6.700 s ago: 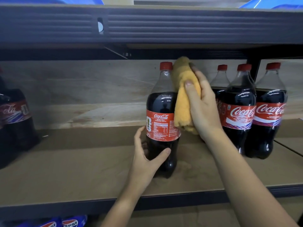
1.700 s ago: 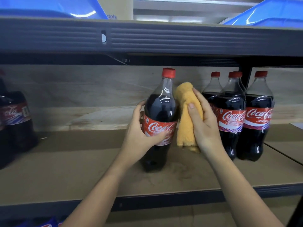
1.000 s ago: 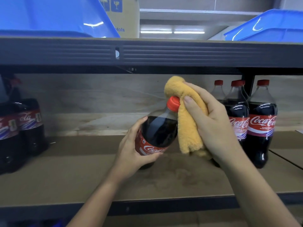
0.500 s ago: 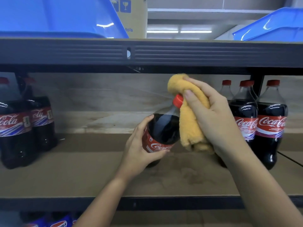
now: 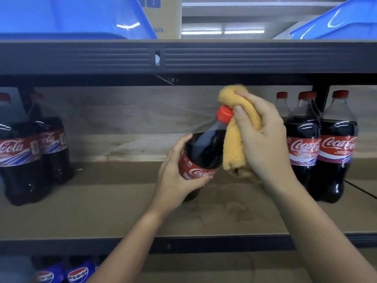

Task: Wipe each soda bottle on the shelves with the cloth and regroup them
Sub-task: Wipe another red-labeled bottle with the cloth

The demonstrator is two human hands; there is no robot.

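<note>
Hands, left (image 5: 175,180) gripping tilted bottle (image 5: 204,152), right (image 5: 263,139) clutching cloth (image 5: 234,148)

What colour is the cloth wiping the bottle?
Yellow-orange cloth, clearest in the head view.

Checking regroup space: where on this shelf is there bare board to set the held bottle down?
Bare shelf board runs between the left Coca-Cola bottles and the tilted bottle in the left hand. The front edge is free too. It is crowded at right, where the right hand with the cloth nears the right bottles.
</note>
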